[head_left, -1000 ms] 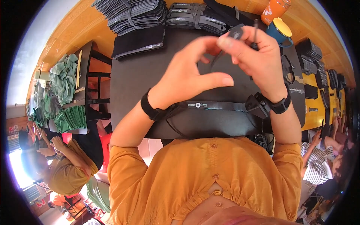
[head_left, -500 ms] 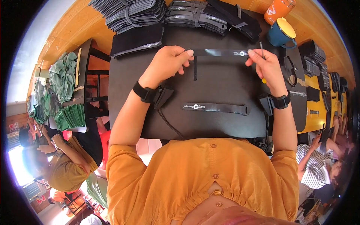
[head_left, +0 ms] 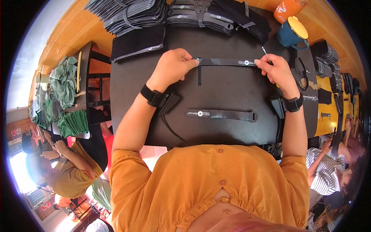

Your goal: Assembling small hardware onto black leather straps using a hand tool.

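Observation:
Stretched level between my hands is a black strap (head_left: 220, 62) with white print near its right end. My left hand (head_left: 171, 69) pinches its left end between thumb and fingers, where a narrow black strip (head_left: 199, 76) points down toward me. My right hand (head_left: 278, 72) pinches the other end. It also keeps a thin tool (head_left: 266, 53) in its fingers; a metal shaft sticks out above and a bit of yellow shows below. Nearer to me, a second black strap (head_left: 230, 115) with a hole at its right end lies flat on the dark table (head_left: 224, 91).
Bundled stacks of black straps (head_left: 127, 17), (head_left: 199, 17) line the far edge, with a folded black piece (head_left: 137, 43) before them. A blue mug (head_left: 290, 35) with a yellow lid and an orange container (head_left: 288, 9) stand far right. Black-handled scissors (head_left: 301, 71) lie at the right edge.
Both hands and the stretched strap have come slightly nearer to me. The tool's shaft in my right hand now tilts more to the left. Both hands keep their pinch.

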Available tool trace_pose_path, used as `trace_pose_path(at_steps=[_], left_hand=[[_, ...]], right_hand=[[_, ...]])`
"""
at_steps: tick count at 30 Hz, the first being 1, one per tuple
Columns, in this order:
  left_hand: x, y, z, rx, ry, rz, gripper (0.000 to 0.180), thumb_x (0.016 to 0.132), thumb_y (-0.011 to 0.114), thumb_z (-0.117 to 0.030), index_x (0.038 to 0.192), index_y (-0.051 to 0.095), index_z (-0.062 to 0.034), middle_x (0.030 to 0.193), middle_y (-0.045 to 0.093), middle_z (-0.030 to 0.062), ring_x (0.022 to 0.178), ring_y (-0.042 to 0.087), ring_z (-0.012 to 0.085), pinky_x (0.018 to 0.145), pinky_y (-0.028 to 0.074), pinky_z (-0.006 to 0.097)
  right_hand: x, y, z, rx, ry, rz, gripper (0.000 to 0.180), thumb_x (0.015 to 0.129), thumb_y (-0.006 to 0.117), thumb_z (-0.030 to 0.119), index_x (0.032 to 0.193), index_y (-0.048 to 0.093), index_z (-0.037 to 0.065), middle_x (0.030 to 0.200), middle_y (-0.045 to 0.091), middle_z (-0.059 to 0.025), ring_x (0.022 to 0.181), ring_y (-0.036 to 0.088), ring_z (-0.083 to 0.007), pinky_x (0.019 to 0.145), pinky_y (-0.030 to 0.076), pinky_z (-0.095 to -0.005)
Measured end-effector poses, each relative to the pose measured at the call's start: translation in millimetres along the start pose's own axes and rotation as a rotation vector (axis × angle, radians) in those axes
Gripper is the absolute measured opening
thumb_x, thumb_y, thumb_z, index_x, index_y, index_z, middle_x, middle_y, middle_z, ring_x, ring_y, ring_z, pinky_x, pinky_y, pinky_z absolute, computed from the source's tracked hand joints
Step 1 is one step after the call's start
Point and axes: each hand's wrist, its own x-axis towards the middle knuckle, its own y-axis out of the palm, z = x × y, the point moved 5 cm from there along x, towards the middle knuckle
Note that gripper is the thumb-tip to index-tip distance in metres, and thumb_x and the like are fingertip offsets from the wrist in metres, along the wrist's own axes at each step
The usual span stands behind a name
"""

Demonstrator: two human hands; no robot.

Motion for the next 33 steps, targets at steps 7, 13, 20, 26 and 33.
trace_pose_path(at_steps=[7, 13, 20, 26, 33], left_hand=[[1.2, -2.4, -3.7, 0.076, -0.048, -0.017, 0.036, 0.084, 0.071, -0.032, 0.083, 0.065, 0.0033, 0.064, 0.063, 0.0089, 0.047, 0.06, 0.0174, 0.049, 0.047, 0.03], [3.9, 0.8, -3.1, 0.11, -0.015, -0.05, 0.033, 0.086, 0.072, -0.03, 0.081, 0.063, 0.0011, 0.058, 0.055, 0.0024, 0.042, 0.051, 0.0111, 0.041, 0.039, 0.027], [2.7, 0.2, -8.1, 0.203, 0.002, -0.066, 0.034, 0.084, 0.07, -0.032, 0.079, 0.064, 0.0014, 0.058, 0.062, 0.0101, 0.046, 0.06, 0.0199, 0.052, 0.05, 0.033], [2.3, -0.5, -7.8, 0.166, -0.003, -0.056, 0.033, 0.085, 0.071, -0.029, 0.08, 0.065, 0.0023, 0.058, 0.061, 0.0092, 0.044, 0.059, 0.0188, 0.049, 0.048, 0.032], [1.5, 0.0, -11.2, 0.196, -0.01, -0.057, 0.032, 0.085, 0.071, -0.029, 0.081, 0.065, 0.0024, 0.059, 0.061, 0.0094, 0.044, 0.058, 0.0181, 0.049, 0.048, 0.031]], right_hand=[[1.7, -1.0, -1.1, -0.005, -0.003, -0.016, 0.02, 0.091, 0.068, 0.024, 0.083, 0.061, 0.008, 0.064, 0.055, 0.003, 0.043, 0.039, -0.0024, 0.039, 0.028, -0.0211], [3.4, -2.2, -3.7, 0.026, 0.001, -0.033, 0.02, 0.091, 0.068, 0.024, 0.083, 0.061, 0.007, 0.063, 0.054, 0.0026, 0.043, 0.04, -0.0028, 0.039, 0.03, -0.021], [0.7, -7.2, -1.4, -0.046, -0.008, -0.029, 0.022, 0.088, 0.07, 0.025, 0.083, 0.063, 0.005, 0.063, 0.056, 0.0008, 0.044, 0.045, -0.0054, 0.04, 0.034, -0.0229], [-1.7, -7.2, -0.2, -0.119, -0.034, 0.054, 0.027, 0.084, 0.07, 0.029, 0.083, 0.066, 0.002, 0.063, 0.059, -0.0022, 0.047, 0.049, -0.01, 0.045, 0.039, -0.0261], [2.1, -6.5, 0.5, -0.145, -0.03, -0.072, 0.029, 0.084, 0.07, 0.029, 0.086, 0.066, 0.001, 0.064, 0.061, -0.0053, 0.047, 0.053, -0.0127, 0.046, 0.043, -0.0286]])
